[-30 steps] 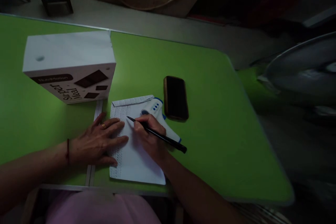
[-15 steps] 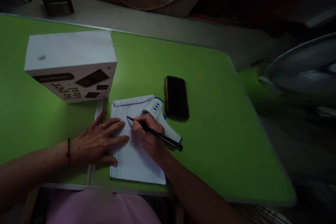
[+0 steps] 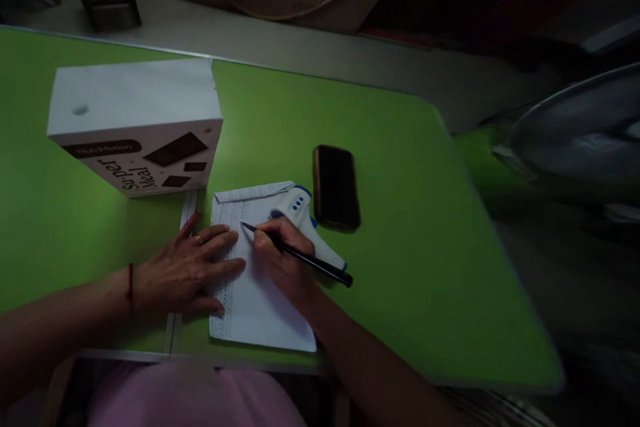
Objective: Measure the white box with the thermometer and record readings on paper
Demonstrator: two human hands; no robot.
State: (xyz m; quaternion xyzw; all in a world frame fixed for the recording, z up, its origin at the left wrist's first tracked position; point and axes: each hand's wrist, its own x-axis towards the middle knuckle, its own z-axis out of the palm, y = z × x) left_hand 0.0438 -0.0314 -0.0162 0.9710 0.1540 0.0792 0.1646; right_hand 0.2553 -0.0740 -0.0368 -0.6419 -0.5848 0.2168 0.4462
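Right hand (image 3: 283,260) clenched around a slim black pen (image 3: 300,255), tip pressed to the upper part of a white sheet of paper with printed rows (image 3: 260,300), barrel slanting back to the right. Heel of that hand resting on the paper, forearm running off toward the bottom right. Left hand (image 3: 187,270) laid flat and released, fingers spread, fingertips pinning the paper's left margin; gold ring on one finger, red thread round the wrist.

Paper lying close to the near edge of the green surface (image 3: 400,167), just right of a metal seam dividing the two halves. White and blue handheld thermometer (image 3: 305,217) resting partly on the paper's top right corner, just behind the right hand. Black smartphone in a brown case (image 3: 336,185) just beside the thermometer, screen dark. White cardboard box with dark lettering (image 3: 135,123) standing beyond the left hand, closed, contents hidden.

Wide bare stretch of green to the right and far side, reaching the rounded corner. Pink fabric (image 3: 195,393) below the near edge.
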